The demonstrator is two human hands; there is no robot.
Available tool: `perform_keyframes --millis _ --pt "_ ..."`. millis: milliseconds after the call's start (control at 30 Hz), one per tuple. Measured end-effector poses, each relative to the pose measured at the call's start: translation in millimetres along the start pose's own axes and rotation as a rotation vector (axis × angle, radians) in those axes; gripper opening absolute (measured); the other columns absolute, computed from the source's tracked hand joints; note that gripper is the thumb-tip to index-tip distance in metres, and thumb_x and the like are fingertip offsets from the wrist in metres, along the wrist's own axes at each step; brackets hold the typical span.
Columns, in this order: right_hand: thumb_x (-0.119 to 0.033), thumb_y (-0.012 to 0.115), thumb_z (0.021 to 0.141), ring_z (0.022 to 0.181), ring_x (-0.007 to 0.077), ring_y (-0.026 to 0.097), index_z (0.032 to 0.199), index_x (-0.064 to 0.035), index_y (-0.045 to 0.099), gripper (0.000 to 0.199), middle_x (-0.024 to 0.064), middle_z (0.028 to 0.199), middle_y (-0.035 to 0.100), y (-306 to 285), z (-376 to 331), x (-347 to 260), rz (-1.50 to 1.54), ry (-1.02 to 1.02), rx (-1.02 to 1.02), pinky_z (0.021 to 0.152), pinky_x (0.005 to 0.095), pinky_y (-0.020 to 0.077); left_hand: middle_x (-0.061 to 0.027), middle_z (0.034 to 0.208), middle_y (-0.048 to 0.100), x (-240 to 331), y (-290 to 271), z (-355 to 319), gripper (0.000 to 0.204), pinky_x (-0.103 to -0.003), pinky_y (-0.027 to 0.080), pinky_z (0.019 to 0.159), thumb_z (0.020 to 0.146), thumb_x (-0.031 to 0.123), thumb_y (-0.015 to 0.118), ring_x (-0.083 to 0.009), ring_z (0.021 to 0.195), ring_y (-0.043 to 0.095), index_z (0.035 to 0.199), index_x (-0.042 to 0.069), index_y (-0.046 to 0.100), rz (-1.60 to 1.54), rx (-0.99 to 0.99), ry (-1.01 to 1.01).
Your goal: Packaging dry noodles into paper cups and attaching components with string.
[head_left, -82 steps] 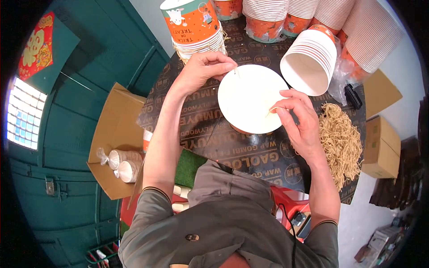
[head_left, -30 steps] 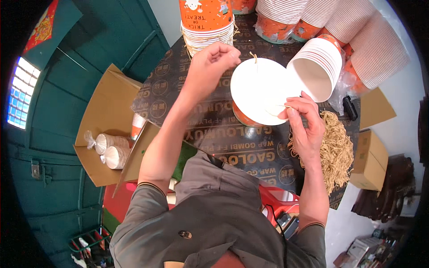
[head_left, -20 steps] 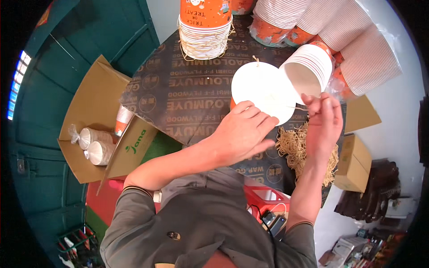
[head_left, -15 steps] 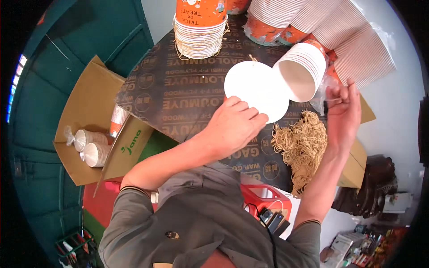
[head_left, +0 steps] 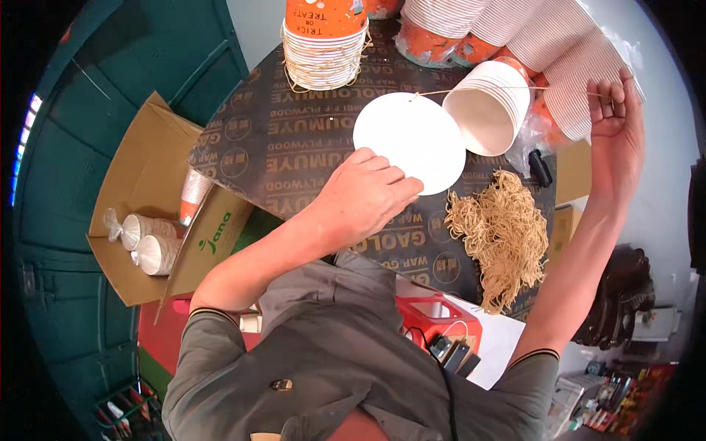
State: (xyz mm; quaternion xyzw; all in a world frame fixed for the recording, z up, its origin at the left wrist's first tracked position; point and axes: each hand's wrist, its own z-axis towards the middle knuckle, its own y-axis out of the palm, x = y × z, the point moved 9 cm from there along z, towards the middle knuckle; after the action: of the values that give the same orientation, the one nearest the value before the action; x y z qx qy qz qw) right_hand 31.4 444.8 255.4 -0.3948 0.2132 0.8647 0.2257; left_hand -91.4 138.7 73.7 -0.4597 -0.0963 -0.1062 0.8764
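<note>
Right hand (head_left: 618,143) farther out, curled on cord (head_left: 566,89)

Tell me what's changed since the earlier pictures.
The left hand moved from the far edge of the paper bucket to its near edge and holds it there. The right hand moved up and rightward, drawing a cord out nearly straight from the far edge. The nested buckets and tan heap stayed put.

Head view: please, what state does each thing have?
White round piece: left hand at its near edge
Thin cord: stretched nearly straight to right hand
Cord pile: loose, tangled
Lying bucket stack: mouth open
Standing bucket stack: cords around white rims
Brown carton: open
Clear bags: tied
</note>
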Motion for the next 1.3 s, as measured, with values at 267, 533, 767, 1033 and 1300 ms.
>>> perform_keyframes --millis 267,533,767,1033,1300 --pt "-0.02 0.065 0.115 0.092 0.0166 0.073 0.138 0.0061 0.069 0.035 0.0048 0.097 0.07 40 -48 18 -0.452 0.017 -0.039 0.097 0.0348 0.0598 -0.0041 0.098 0.077 4 1 2 0.016 -0.04 0.051 0.09 0.097 0.017 0.079 -0.0249 0.094 0.071 0.112 0.01 0.078 -0.043 0.001 -0.018" --pt "-0.003 0.083 0.095 0.098 0.0225 0.078 0.107 -0.0058 0.083 0.012 0.0055 0.101 0.082 108 -167 51 -0.996 -0.147 -0.374 0.112 0.0498 0.0548 -0.0065 0.1 0.078 1 -3 7 0.018 -0.043 0.05 0.093 0.095 0.018 0.081 -0.0269 0.096 0.072 0.111 0.01 0.076 -0.063 0.047 -0.075" --pt "-0.006 0.079 0.102 0.11 0.0197 0.08 0.121 -0.0055 0.078 0.019 0.0045 0.109 0.086 90 -219 97 -0.871 -0.024 -0.207 0.123 0.052 0.0468 -0.0055 0.098 0.077 -2 -1 8 0.018 -0.043 0.049 0.094 0.096 0.014 0.079 -0.0286 0.093 0.072 0.114 0.012 0.077 -0.089 0.06 -0.159" --pt "-0.011 0.08 0.102 0.12 0.0223 0.078 0.125 -0.009 0.08 0.023 0.0031 0.117 0.086 94 -232 110 -0.798 -0.038 -0.099 0.124 0.0516 0.0439 -0.0056 0.097 0.079 -2 -4 13 0.013 -0.042 0.05 0.09 0.098 0.012 0.079 -0.0274 0.091 0.073 0.111 0.01 0.079 -0.046 0.086 -0.219" --pt "-0.008 0.08 0.1 0.11 0.0236 0.075 0.115 -0.0088 0.085 0.016 0.0031 0.106 0.083 90 -217 102 -0.558 -0.034 -0.018 0.104 0.0418 0.0558 -0.0053 0.097 0.08 -16 -11 14 0.02 -0.04 0.05 0.092 0.099 0.011 0.078 -0.0271 0.09 0.073 0.119 0.01 0.079 -0.126 0.085 -0.356"
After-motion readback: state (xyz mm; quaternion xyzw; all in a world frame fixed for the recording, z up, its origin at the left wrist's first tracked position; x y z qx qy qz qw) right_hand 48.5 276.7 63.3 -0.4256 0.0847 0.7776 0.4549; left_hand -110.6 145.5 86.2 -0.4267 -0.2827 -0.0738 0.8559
